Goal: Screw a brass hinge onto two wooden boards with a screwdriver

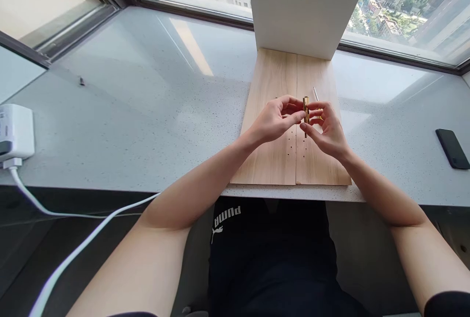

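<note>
A narrow brass-coloured metal piece point(306, 106), possibly a hinge, is held upright between both hands above the wooden boards. My left hand point(281, 117) pinches its left side with thumb and fingers. From the right, my right hand point(326, 128) grips the same piece between thumb and fingers. Two light wood boards lie side by side beneath, the left one point(268, 160) and the right one point(323, 170), with small dark holes near their shared seam. A thin silvery shaft point(315, 93) shows just behind my right hand; its lower end is partly hidden by the fingers.
A white box point(301, 18) stands at the boards' far end by the window. A black phone point(453, 148) lies at the right on the pale countertop point(128, 111). At the left edge are a white power adapter point(18, 131) and its cable point(73, 258).
</note>
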A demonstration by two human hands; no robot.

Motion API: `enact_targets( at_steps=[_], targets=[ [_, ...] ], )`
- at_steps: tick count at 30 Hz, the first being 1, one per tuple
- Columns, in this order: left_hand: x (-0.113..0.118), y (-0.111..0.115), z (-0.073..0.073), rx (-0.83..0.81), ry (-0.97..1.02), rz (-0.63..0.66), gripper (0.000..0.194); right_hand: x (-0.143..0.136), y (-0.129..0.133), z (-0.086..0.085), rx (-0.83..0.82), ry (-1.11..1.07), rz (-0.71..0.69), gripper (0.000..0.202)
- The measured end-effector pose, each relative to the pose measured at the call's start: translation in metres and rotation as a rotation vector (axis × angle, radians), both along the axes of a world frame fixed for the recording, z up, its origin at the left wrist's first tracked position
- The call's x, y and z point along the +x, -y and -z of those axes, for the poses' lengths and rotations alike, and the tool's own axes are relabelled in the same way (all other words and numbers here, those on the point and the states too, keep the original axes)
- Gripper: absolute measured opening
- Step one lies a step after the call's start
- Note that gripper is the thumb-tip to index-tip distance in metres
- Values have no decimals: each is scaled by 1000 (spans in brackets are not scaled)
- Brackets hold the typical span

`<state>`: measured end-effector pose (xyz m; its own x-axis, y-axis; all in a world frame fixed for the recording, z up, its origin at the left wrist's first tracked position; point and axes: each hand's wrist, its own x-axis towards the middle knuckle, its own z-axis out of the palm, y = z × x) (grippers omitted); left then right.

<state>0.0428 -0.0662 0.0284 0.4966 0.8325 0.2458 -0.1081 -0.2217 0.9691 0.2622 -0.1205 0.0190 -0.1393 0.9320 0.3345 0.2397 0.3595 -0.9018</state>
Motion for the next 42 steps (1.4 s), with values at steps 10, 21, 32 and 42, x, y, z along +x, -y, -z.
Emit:
enact_targets(
  at_steps=[10,21,32,42],
  targets=[
    [2,-10,4,-152,81,-17,12,16,-14,9,-136,-161,15,62],
    [2,-26,15,-317,56,38,21,22,-25,15,-331,-226,68,61],
    [-10,-39,20,369,-184,-395,17,28,-40,16,-308,-250,72,63],
    [-32,-91,55,496,-187,-702,28,4,-194,8,-326,-91,258,28]
  ],
)
